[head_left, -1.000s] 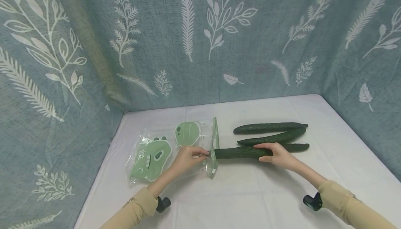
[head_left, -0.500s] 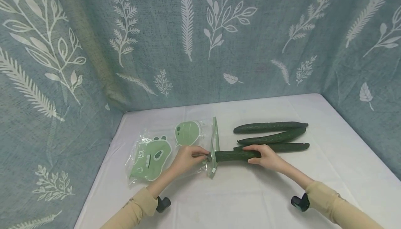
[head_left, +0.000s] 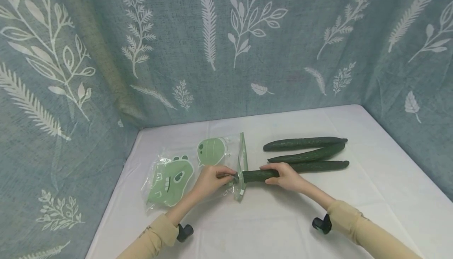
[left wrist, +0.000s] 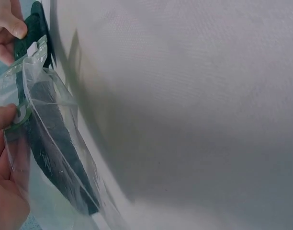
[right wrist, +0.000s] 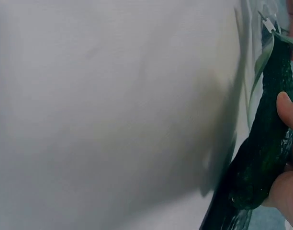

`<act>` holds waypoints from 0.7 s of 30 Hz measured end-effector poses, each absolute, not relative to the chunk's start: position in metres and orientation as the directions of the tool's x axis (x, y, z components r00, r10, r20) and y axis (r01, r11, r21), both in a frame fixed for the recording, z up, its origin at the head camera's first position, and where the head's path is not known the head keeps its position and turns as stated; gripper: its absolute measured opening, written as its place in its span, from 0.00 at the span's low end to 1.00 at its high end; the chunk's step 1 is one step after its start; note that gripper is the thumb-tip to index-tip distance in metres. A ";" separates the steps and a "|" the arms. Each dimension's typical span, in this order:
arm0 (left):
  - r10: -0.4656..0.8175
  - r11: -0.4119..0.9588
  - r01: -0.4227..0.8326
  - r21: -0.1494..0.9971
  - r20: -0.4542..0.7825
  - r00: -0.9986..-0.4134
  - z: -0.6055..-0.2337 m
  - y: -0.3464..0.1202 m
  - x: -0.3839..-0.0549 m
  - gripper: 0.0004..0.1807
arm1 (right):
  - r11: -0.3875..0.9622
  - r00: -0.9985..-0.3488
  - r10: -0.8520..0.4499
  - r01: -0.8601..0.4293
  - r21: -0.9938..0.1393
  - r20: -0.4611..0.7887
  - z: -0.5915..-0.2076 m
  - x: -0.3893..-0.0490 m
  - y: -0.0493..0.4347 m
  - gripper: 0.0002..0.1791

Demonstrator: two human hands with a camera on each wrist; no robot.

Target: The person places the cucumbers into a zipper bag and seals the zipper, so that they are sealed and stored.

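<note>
Held cucumber point(head_left: 255, 176): at the centre of the frame, a little below the middle, lying crosswise; its left part is inside the bag, its right end in the right hand. The left wrist view shows it reaching well down inside the plastic.
Right hand point(head_left: 284, 176): narrow, holding the cucumber near its free end, thumb on the near side and fingers across the far side.
Left hand point(head_left: 214, 178): pinching the plastic at the mouth of the bag between thumb and fingers.
Cucumber's weight and stiffness: likely moderate in weight and firm, so it should push like a rod; a hard bend could snap it.
Cucumber's skin: bumpy and a bit glossy; probably grips fairly well dry, less so if damp.
Best hold on the cucumber: around the thick free end, in line with its length, clear of the bag's edge.
Bag point(head_left: 177, 180): left of centre, clear with green prints; looks light, limp and slippery, apt to crumple or slide unless the green-edged mouth is pinched.
Slider point(left wrist: 32, 49): a small white piece at the mouth, upper left of the left wrist view; it could snag.
Loose cucumbers point(head_left: 311, 155): three, right of centre on the worktop point(head_left: 269, 227).
</note>
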State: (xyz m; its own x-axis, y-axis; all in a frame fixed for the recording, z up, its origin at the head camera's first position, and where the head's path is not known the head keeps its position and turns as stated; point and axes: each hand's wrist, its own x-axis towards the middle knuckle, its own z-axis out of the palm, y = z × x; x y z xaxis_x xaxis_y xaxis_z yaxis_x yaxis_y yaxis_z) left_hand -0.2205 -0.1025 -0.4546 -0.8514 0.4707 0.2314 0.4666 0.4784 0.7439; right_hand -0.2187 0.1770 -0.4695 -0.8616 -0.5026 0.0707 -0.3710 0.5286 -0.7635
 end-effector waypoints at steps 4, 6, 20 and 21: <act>0.465 0.473 0.459 0.752 0.230 -0.855 -0.454 -0.102 -0.221 0.08 | 0.516 -0.858 -0.508 -0.372 -0.772 0.074 -0.469 -0.222 0.168 0.23; 0.464 0.470 0.459 0.754 0.231 -0.855 -0.454 -0.102 -0.221 0.08 | 0.515 -0.854 -0.515 -0.377 -0.770 0.075 -0.468 -0.223 0.164 0.23; 0.466 0.467 0.472 0.747 0.246 -0.850 -0.454 -0.101 -0.219 0.08 | 0.482 -0.817 -0.571 -0.413 -0.773 0.081 -0.469 -0.234 0.138 0.22; 0.465 0.470 0.470 0.747 0.243 -0.851 -0.455 -0.101 -0.219 0.08 | 0.476 -0.816 -0.573 -0.413 -0.776 0.083 -0.470 -0.235 0.137 0.22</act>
